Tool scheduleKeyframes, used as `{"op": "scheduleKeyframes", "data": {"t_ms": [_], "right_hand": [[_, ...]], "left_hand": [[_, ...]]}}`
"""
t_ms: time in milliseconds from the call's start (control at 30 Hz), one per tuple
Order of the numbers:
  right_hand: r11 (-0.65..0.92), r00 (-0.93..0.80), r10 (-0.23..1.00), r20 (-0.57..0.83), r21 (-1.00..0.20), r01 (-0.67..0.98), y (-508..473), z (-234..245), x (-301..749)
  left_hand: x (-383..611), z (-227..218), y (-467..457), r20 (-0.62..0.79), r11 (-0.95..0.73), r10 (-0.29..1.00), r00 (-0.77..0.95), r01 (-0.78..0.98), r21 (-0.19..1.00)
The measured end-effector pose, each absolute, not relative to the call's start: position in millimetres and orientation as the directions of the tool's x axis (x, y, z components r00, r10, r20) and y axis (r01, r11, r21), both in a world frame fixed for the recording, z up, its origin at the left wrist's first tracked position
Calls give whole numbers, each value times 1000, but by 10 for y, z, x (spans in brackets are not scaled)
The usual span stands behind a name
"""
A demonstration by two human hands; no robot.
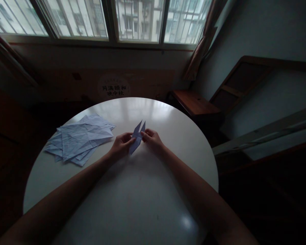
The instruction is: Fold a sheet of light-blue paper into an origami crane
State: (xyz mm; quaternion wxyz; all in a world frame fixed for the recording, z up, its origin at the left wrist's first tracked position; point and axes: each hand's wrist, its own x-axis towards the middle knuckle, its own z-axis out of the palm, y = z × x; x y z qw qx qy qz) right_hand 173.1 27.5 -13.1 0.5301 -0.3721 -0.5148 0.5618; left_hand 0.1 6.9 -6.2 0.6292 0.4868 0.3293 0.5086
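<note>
While both bare forearms reach in from the bottom corners of the frame, the left hand (pixel 121 145) and the right hand (pixel 153 139) meet just above the middle of the picture, over the round, glossy white bench (pixel 142 197). Between them stands a narrow folded piece of pale bluish paper (pixel 137 137), tilted, with two sharp points aimed up and away and a single tip aimed down toward the bench top; whether that tip touches the surface cannot be told. Each grip is closed on it: the left fingertips pinch its left edge, and the right thumb and fingers pinch its right edge below the two points. To the left of the frame, near the left hand but apart from it, lies a loose pile of creased pale paper sheets (pixel 80 139), fanned out, its far corners close to the bench's curved left edge. The near half of the bench, between the forearms, is bare and shiny, as is the strip to the right of the right hand up to the rim. Beyond the rim at upper right stands a low brown wooden side table (pixel 195 102), and a barred window (pixel 137 20) runs along the top of the frame.
</note>
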Motion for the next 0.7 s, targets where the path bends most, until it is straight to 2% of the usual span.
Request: {"op": "scheduleKeyframes", "data": {"t_ms": [233,433,533,700], "right_hand": [[73,-213,969,124,-970,-233,284,-140,1742],[61,-173,978,112,-959,-277,343,-192,1740],[70,-184,976,121,-962,-264,345,-204,1732],[61,-221,969,112,-973,-224,329,-194,1727]], "left_hand": [[12,-76,78,90,6,970,225,-393,919],[1,-126,94,51,43,971,233,-385,922],[-18,-171,124,79,-5,981,177,-386,922],[-47,-218,152,66,6,974,215,-316,949]]}}
